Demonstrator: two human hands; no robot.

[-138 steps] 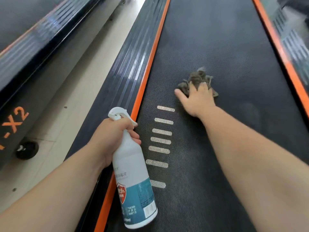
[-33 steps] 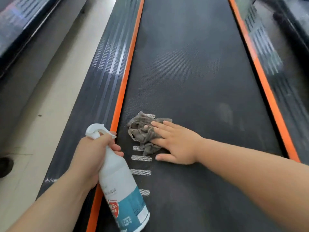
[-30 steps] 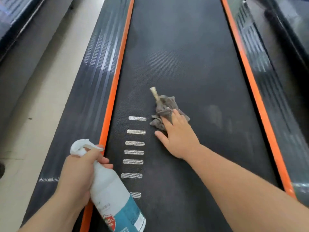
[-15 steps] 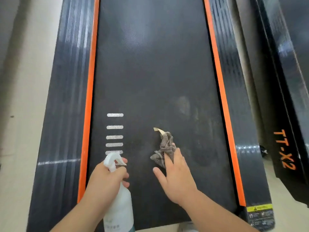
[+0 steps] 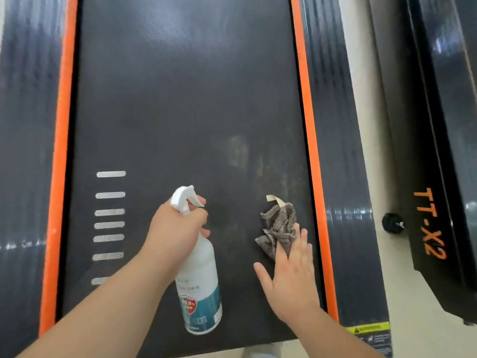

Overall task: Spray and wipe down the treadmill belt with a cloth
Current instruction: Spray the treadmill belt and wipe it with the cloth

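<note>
The black treadmill belt fills the middle of the view, with orange strips along both sides. My left hand grips the neck of a white spray bottle with a teal label, held over the near part of the belt, nozzle pointing away from me. My right hand lies flat on the belt near the right orange strip, fingers pressing the near edge of a crumpled grey cloth. A pale tag sticks out of the cloth's far end. Faint smears show on the belt beyond the cloth.
Ribbed dark side rails flank the belt. A row of white dashes marks the belt's left part. A second black machine lettered TT-X2 stands to the right across a strip of pale floor. The belt's near end lies just below my arms.
Over the last second my right hand drew the cloth back toward me and over to the right side of the belt. My left hand brought the bottle from the left edge over the belt.
</note>
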